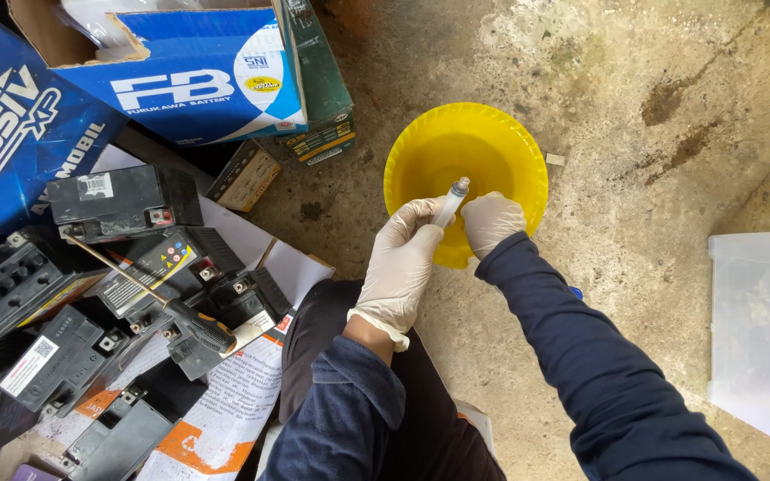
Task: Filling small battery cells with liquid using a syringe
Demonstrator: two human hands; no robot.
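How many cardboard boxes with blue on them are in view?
2. One open blue-and-white box sits at top left, beside the yellow basin. A second blue box lies at the far left edge, above the black batteries. Others may be hidden.

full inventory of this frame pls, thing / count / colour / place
syringe: one, clear, held upright over the bowl by both hands
bowl: one, yellow, on the concrete floor, centre
batteries: a pile, exact count unclear, black, on the left
screwdriver: one, black and orange handle, lying across the batteries
cardboard boxes: at least two, blue and white, top left
small box: one, brown, beside the blue box
paper sheets: several, white with orange, under the batteries
plastic tub: one, translucent white, right edge
left hand: white glove, dark blue sleeve, gripping the syringe barrel
right hand: white glove, dark blue sleeve, next to the syringe, above the bowl
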